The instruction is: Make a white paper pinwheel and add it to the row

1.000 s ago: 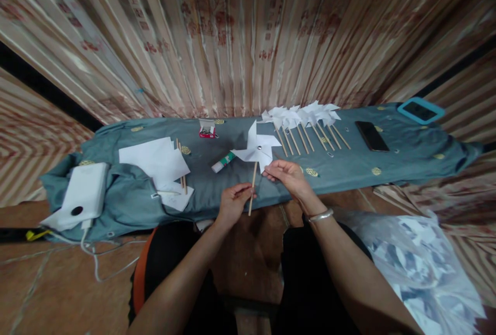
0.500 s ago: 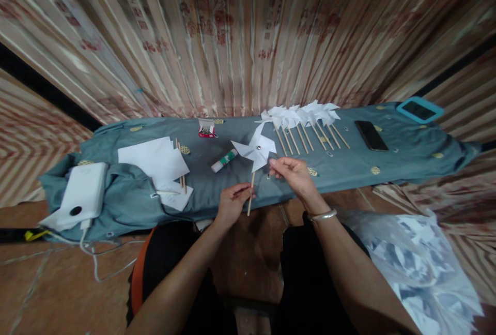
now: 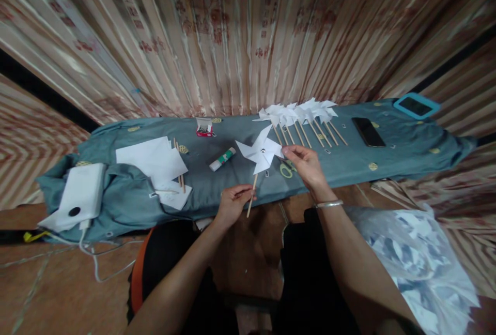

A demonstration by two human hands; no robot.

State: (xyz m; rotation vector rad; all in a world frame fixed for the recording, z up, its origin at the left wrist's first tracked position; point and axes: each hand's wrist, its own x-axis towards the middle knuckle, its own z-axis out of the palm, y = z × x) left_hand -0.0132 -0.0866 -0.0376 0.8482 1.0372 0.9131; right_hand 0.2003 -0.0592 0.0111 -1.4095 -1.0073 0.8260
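A white paper pinwheel (image 3: 259,155) with a metal pin at its centre stands on a thin wooden stick in front of me. My left hand (image 3: 233,204) is closed around the lower part of that stick. With thumb and finger together, my right hand (image 3: 307,165) is at the tip of the pinwheel's right blade. Beneath the right hand lie green-handled scissors (image 3: 287,170), partly hidden by it. A glue stick (image 3: 222,159) rests on the cloth left of the pinwheel, and a small red box of metal pins (image 3: 204,128) sits behind.
Several finished pinwheels (image 3: 296,114) lie in a row at the back. Paper sheets (image 3: 151,156) and wooden sticks (image 3: 180,169) are at left, near a white power bank (image 3: 83,190). A phone (image 3: 368,132) and blue-framed device (image 3: 416,106) lie right. A plastic bag (image 3: 418,257) stands on the floor.
My right hand has moved slightly right and up to a blade tip. The pinwheel's blades have turned a little, and the scissors' handles now show. The left hand keeps its grip.
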